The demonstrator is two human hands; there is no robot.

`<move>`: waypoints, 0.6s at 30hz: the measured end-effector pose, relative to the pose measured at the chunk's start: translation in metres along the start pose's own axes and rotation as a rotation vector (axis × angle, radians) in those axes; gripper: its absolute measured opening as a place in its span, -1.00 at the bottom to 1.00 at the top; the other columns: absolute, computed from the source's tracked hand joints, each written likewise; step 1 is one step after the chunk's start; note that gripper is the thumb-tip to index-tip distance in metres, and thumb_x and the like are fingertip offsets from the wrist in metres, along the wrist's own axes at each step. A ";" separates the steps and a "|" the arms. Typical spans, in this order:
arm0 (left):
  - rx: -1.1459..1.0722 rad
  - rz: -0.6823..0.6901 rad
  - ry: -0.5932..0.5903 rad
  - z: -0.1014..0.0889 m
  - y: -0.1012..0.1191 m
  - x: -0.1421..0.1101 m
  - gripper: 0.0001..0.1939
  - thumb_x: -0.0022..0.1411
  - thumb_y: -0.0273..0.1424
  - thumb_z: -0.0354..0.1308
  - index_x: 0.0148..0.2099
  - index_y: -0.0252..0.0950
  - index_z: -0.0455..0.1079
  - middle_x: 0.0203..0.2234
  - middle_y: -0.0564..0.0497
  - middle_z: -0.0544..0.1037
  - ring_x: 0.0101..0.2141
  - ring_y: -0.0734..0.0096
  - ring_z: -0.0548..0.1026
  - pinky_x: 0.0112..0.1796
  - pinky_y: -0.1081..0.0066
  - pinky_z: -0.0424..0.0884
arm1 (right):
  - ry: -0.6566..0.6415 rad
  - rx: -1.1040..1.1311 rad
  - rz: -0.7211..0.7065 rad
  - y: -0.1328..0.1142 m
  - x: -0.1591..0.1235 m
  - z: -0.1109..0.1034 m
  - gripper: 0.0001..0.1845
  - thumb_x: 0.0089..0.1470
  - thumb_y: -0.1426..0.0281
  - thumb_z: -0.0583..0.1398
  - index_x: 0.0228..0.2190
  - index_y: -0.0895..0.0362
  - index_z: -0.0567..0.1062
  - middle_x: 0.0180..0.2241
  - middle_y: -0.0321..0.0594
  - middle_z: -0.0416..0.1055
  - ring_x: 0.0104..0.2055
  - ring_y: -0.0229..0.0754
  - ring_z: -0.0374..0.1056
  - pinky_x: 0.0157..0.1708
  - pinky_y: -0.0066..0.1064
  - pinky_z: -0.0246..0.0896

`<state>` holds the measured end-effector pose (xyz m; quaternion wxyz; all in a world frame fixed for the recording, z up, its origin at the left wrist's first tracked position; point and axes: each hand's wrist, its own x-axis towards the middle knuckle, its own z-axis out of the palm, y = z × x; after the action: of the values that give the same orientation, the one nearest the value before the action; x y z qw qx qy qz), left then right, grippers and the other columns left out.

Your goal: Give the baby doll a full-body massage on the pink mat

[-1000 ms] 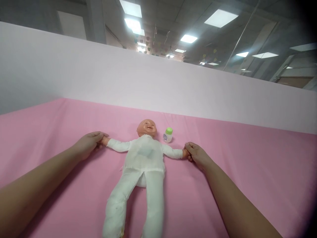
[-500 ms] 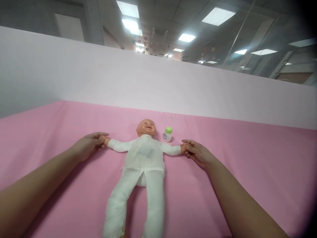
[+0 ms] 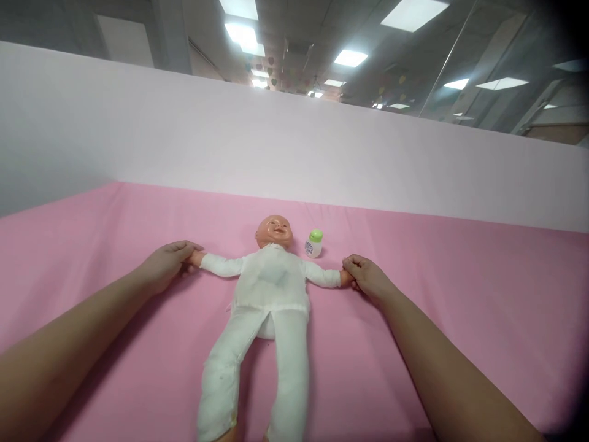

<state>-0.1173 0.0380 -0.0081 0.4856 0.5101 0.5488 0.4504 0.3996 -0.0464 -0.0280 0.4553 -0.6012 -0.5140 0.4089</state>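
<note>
Both sleeved arms [image 3: 223, 265] of a smiling baby doll [image 3: 271, 291] lie stretched out sideways, one held by each of the person's hands. The left hand [image 3: 168, 265] is closed around one doll hand, thumb over the top; the right hand [image 3: 368, 279] pinches the other between thumb and curled fingers. The step in hand looks like holding the limbs open and level. Any next move would, I judge, call for a light, even grip on both sides, so that neither arm twists at the shoulder.

The doll lies on its back on a pink sheet [image 3: 391, 356], between the two forearms. Its head [image 3: 275, 231] is smooth, glossy, rounded plastic; the white cloth body looks softly stuffed, with a greyish patch on the chest, and the tube-shaped legs [image 3: 289, 374] are creased and seamed. Just beside the head is a small translucent bottle [image 3: 313, 247] with a bright green cap and a printed label. Beyond the sheet's faint wrinkles, a plain, matte white panel [image 3: 276, 147] rises.
</note>
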 end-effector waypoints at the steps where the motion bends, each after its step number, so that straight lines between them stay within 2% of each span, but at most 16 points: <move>1: -0.014 -0.006 0.005 0.000 0.001 0.000 -0.60 0.13 -0.18 0.34 -0.05 -0.31 0.50 -0.49 -0.03 0.53 -0.56 0.42 0.44 -0.60 0.51 0.34 | 0.016 0.015 0.004 0.001 0.001 0.000 -0.56 0.12 -0.05 0.27 -0.39 0.08 0.43 -0.64 -0.41 0.22 -0.62 -0.30 0.10 -0.59 -0.42 0.00; 6: -0.183 -0.050 0.000 0.007 0.013 -0.008 -0.50 0.02 -0.46 0.37 0.06 -0.32 0.47 -0.42 -0.05 0.58 -0.50 0.36 0.52 -0.47 0.42 0.53 | 0.116 0.168 -0.013 0.004 0.003 0.002 -0.61 0.11 0.03 0.27 -0.21 0.08 0.50 -0.59 -0.40 0.29 -0.62 -0.32 0.12 -0.63 -0.48 0.00; 9: -0.329 0.006 -0.078 0.016 0.019 -0.017 -0.51 -0.03 -0.54 0.42 0.01 -0.32 0.50 -0.29 -0.09 0.61 -0.38 0.36 0.57 -0.34 0.42 0.58 | 0.143 0.347 0.023 -0.001 0.004 0.005 -0.56 0.03 0.15 0.37 -0.09 0.05 0.48 -0.49 -0.37 0.38 -0.57 -0.32 0.20 -0.58 -0.49 0.14; 12: -0.347 0.030 -0.265 0.027 0.020 -0.024 -0.60 0.04 -0.45 0.46 -0.03 -0.29 0.55 -0.16 -0.13 0.62 -0.22 0.26 0.60 -0.17 0.37 0.59 | 0.093 0.593 0.030 -0.011 0.000 0.012 -0.55 0.01 0.24 0.43 -0.07 0.04 0.50 -0.38 -0.32 0.43 -0.46 -0.32 0.29 -0.45 -0.49 0.33; 14: -0.264 -0.022 -0.347 0.035 0.017 -0.027 -0.67 0.10 -0.33 0.45 -0.08 -0.29 0.57 -0.21 -0.13 0.62 -0.21 0.22 0.60 -0.11 0.28 0.58 | 0.026 0.684 0.021 -0.016 -0.004 0.019 -0.56 0.03 0.25 0.44 -0.06 0.05 0.52 -0.35 -0.31 0.44 -0.41 -0.32 0.32 -0.39 -0.51 0.38; 16: -0.175 -0.063 -0.362 0.040 0.013 -0.028 -0.67 0.14 -0.20 0.43 -0.13 -0.30 0.57 -0.28 -0.11 0.61 -0.26 0.23 0.60 -0.12 0.25 0.58 | -0.021 0.654 0.023 -0.018 -0.008 0.028 -0.51 0.02 0.27 0.45 -0.02 0.03 0.50 -0.36 -0.32 0.44 -0.41 -0.31 0.33 -0.40 -0.51 0.38; 18: -0.121 -0.068 -0.329 0.043 0.009 -0.027 -0.65 0.16 -0.13 0.40 -0.14 -0.30 0.55 -0.31 -0.09 0.60 -0.29 0.27 0.59 -0.16 0.27 0.57 | -0.040 0.566 0.034 -0.015 -0.009 0.035 -0.39 0.00 0.29 0.46 0.07 0.02 0.45 -0.40 -0.34 0.42 -0.44 -0.30 0.32 -0.46 -0.52 0.34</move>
<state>-0.0736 0.0116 -0.0022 0.6135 0.5281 0.4507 0.3763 0.3611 -0.0505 -0.0218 0.5879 -0.4506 -0.3779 0.5554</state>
